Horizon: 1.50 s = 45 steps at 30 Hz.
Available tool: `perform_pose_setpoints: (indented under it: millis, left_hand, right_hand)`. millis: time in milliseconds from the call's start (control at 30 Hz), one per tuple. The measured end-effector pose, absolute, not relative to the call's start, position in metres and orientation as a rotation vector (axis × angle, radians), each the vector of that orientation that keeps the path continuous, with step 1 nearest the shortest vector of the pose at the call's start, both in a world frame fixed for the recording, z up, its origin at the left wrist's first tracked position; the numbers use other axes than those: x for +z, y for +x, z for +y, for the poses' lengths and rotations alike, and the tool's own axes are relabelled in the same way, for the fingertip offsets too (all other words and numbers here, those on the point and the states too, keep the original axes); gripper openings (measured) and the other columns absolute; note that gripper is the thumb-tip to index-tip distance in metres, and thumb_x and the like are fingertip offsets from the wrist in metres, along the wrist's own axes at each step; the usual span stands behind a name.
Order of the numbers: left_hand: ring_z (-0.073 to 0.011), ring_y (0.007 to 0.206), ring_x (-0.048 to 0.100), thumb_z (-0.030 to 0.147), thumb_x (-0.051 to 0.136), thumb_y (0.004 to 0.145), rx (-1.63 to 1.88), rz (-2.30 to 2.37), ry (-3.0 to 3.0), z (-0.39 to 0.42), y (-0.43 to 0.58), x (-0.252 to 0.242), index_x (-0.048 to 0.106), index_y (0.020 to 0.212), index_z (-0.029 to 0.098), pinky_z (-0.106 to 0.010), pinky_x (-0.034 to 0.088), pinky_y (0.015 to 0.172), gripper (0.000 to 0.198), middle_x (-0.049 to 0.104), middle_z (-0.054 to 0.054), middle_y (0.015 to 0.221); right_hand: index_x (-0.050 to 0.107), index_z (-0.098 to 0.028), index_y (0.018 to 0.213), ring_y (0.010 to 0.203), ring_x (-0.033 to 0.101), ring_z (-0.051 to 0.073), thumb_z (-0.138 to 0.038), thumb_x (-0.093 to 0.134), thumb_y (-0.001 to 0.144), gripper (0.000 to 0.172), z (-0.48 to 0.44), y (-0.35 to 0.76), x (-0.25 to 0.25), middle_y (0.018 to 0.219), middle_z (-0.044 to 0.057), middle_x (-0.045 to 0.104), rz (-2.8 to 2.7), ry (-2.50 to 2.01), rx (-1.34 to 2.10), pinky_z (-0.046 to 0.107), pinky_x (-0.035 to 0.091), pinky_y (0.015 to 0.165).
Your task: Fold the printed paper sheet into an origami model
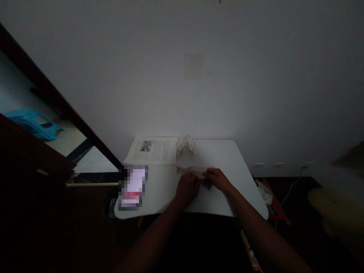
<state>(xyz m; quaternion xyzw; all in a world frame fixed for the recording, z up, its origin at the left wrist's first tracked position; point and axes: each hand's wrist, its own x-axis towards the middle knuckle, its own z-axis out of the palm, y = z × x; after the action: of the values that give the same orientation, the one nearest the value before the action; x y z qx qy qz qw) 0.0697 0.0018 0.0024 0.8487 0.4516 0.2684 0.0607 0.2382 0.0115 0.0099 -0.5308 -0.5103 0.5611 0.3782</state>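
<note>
A small white table (227,163) stands against the wall. On its middle lies a folded sheet of printed paper (190,170). My left hand (187,188) rests closed on the paper's near left part, fingers curled down onto it. My right hand (216,179) pinches the paper's right edge between thumb and fingers. Behind the paper, near the wall, stands a small folded paper figure (186,144).
A printed sheet with a QR code (152,150) lies at the table's back left. A blurred-out phone-like object (133,187) sits at the front left corner. A blue stool (32,123) shows through the doorway at left; bags and a cable (267,195) lie on the floor at right.
</note>
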Motion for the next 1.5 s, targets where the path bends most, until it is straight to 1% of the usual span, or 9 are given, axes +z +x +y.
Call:
perform_pose_setpoints:
  millis: [133,333,433,600,733,867,967,1100,1500]
  left_hand:
    - [-0.0195,0.08,0.054,0.022,0.049,0.084,0.785,1.409,2.566,0.003,0.073,0.001,0.055,0.076,0.016,-0.034,0.043,0.076,0.011,0.058,-0.006,0.08]
    - [-0.02,0.077,0.053,0.022,0.049,0.084,0.785,1.443,2.543,0.003,0.075,0.002,0.052,0.074,0.016,-0.034,0.042,0.073,0.011,0.058,-0.006,0.078]
    - [-0.0194,0.074,0.054,0.019,0.048,0.083,0.806,1.46,2.505,0.005,0.075,0.001,0.051,0.075,0.016,-0.034,0.043,0.071,0.009,0.058,-0.006,0.076]
    - [-0.0178,0.073,0.054,0.018,0.05,0.081,0.857,1.493,2.431,0.006,0.073,-0.001,0.05,0.081,0.016,-0.031,0.044,0.069,0.002,0.058,-0.005,0.077]
    - [-0.0181,0.075,0.055,0.017,0.051,0.08,0.871,1.465,2.437,0.006,0.072,-0.002,0.051,0.078,0.017,-0.032,0.044,0.071,0.002,0.058,-0.004,0.077]
    - [-0.017,0.077,0.055,0.022,0.055,0.079,0.88,1.409,2.469,0.006,0.071,-0.001,0.052,0.078,0.017,-0.03,0.045,0.073,0.006,0.058,-0.003,0.078]
    - [-0.0172,0.078,0.056,0.025,0.058,0.078,0.893,1.4,2.494,0.006,0.07,-0.001,0.054,0.079,0.017,-0.03,0.046,0.072,0.009,0.059,-0.004,0.08]
    - [-0.018,0.079,0.056,0.024,0.057,0.078,0.909,1.396,2.556,0.004,0.07,0.0,0.056,0.08,0.018,-0.03,0.045,0.072,0.006,0.059,-0.005,0.081]
    - [-0.0153,0.067,0.054,0.019,0.053,0.08,0.929,1.389,2.702,-0.002,0.067,-0.003,0.062,0.068,0.019,-0.027,0.043,0.063,0.014,0.058,-0.004,0.068]
  right_hand:
    - [0.059,-0.013,0.071,0.043,0.057,0.012,-0.035,0.055,0.072,0.022,0.01,0.239,0.011,0.051,0.002,0.061,-1.332,-1.347,1.432,0.022,0.047,0.04]
    - [0.061,-0.012,0.075,0.047,0.058,0.012,-0.022,0.062,0.063,0.016,0.003,0.237,0.02,0.057,0.001,0.063,-1.406,-1.347,1.368,0.021,0.047,0.042]
    - [0.058,-0.014,0.068,0.044,0.056,0.011,-0.023,0.062,0.064,0.011,0.002,0.235,0.023,0.054,0.0,0.06,-1.426,-1.368,1.325,0.02,0.045,0.04]
    - [0.055,-0.016,0.062,0.041,0.054,0.01,-0.024,0.061,0.066,0.011,0.003,0.233,0.02,0.052,0.0,0.06,-1.427,-1.406,1.274,0.02,0.044,0.039]
    - [0.053,-0.017,0.057,0.039,0.052,0.01,-0.022,0.061,0.066,0.012,0.004,0.232,0.019,0.048,-0.002,0.058,-1.416,-1.432,1.238,0.019,0.041,0.037]
    - [0.06,-0.017,0.067,0.037,0.051,0.01,-0.021,0.061,0.065,0.005,0.005,0.23,0.019,0.05,-0.002,0.06,-1.385,-1.465,1.209,0.02,0.039,0.035]
    - [0.062,-0.015,0.08,0.036,0.052,0.011,-0.022,0.062,0.063,0.018,0.006,0.229,0.018,0.056,-0.001,0.063,-1.345,-1.489,1.209,0.021,0.04,0.034]
    - [0.062,-0.013,0.086,0.036,0.052,0.01,-0.022,0.062,0.063,0.025,0.009,0.229,0.015,0.058,0.001,0.064,-1.312,-1.501,1.223,0.02,0.042,0.035]
    - [0.064,-0.015,0.078,0.038,0.055,0.012,-0.027,0.068,0.063,0.02,0.007,0.222,0.009,0.052,0.0,0.063,-1.391,-1.592,1.027,0.02,0.039,0.035]
